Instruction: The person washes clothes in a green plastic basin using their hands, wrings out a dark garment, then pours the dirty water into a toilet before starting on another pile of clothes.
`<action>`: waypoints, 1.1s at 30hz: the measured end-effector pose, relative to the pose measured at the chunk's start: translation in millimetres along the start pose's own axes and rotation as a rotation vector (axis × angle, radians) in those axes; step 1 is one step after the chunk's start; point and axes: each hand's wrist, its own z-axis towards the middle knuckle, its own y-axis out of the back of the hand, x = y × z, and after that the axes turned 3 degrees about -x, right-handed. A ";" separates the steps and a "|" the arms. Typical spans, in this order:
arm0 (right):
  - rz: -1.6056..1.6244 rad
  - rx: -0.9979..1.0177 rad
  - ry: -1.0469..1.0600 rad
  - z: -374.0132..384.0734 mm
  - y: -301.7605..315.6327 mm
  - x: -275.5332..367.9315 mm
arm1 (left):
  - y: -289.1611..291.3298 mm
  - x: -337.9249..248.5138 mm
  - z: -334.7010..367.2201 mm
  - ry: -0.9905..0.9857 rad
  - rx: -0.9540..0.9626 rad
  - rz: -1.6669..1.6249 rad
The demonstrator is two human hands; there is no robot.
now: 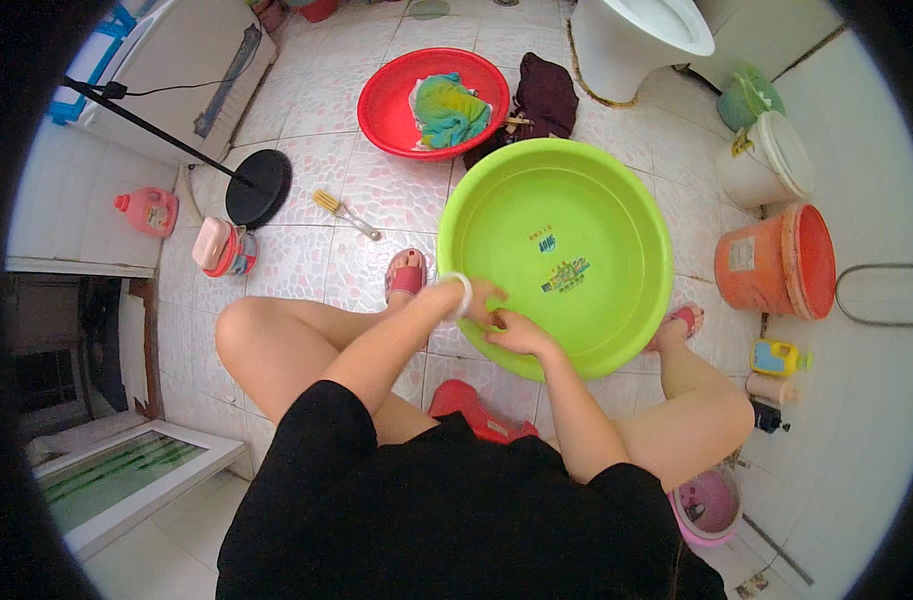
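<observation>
A large lime-green basin [606, 190] sits on the floor in front of me, with printed pictures on its bottom. I cannot tell whether there is water in it. Over its near left rim my left hand [480, 301], with a white band on the wrist, has its fingers loosely apart. My right hand [517, 333] is close beside it, fingers slightly bent and apart. The fingertips of the two hands almost meet, and nothing shows in either. Beyond the green basin stands a red basin [381, 130] holding a blue, green and yellow cloth [451, 112].
Dark clothing [546, 95] lies by the red basin. A brush [346, 214] and a black round stand base [259, 188] are to the left. At right stand an orange bucket [761, 270], a white bucket [756, 170] and a yellow bottle [774, 357]. A toilet [626, 50] is at the back.
</observation>
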 end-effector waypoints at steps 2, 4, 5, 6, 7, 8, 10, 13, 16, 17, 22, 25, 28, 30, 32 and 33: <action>0.182 -0.122 0.107 15.1 4.7 2.4 | 26.8 45.0 20.3 -0.175 -0.431 -0.366; 0.400 -0.277 0.159 24.0 18.3 5.5 | 65.8 65.9 40.2 -0.051 -0.757 -0.694; 0.405 -0.258 0.165 27.2 21.9 17.5 | 76.8 94.4 49.0 0.052 -0.894 -0.811; 0.415 -0.267 0.169 29.4 28.8 26.1 | 87.1 106.6 55.2 0.144 -1.022 -0.925; 0.426 -0.276 0.173 33.8 33.4 31.7 | 90.6 116.9 59.8 0.152 -1.021 -0.925; 0.432 -0.270 0.172 38.4 35.7 32.2 | 94.1 127.0 64.6 0.253 -1.072 -0.512; 0.495 -0.296 0.197 44.1 42.1 34.9 | 104.9 139.7 77.6 0.321 -1.098 -0.036; 0.625 -0.301 0.206 52.6 47.5 54.1 | 111.9 158.9 91.6 0.298 -1.030 0.155; 0.744 -0.434 0.271 66.1 55.4 71.9 | 106.2 173.6 115.0 0.313 -1.087 0.332; 0.751 -0.438 0.265 73.5 57.4 74.5 | 105.5 174.9 118.5 0.319 -1.116 0.406; 1.245 -0.379 0.338 103.3 72.9 83.3 | 117.1 180.7 121.7 0.389 -0.916 0.289; 1.227 -0.375 0.325 118.2 77.7 84.7 | 117.8 175.8 116.1 0.361 -0.904 0.266; 1.243 -0.384 0.319 133.9 78.3 78.9 | 112.7 157.2 104.1 0.378 -0.853 0.244; 1.249 -0.376 0.306 140.2 76.9 79.7 | 106.3 150.0 99.9 0.434 -0.810 0.255; 1.255 -0.361 0.294 145.0 74.9 84.1 | 97.6 145.8 91.3 0.461 -0.752 0.238; 1.252 -0.363 0.295 146.3 74.4 84.7 | 92.1 141.7 85.5 0.476 -0.689 0.219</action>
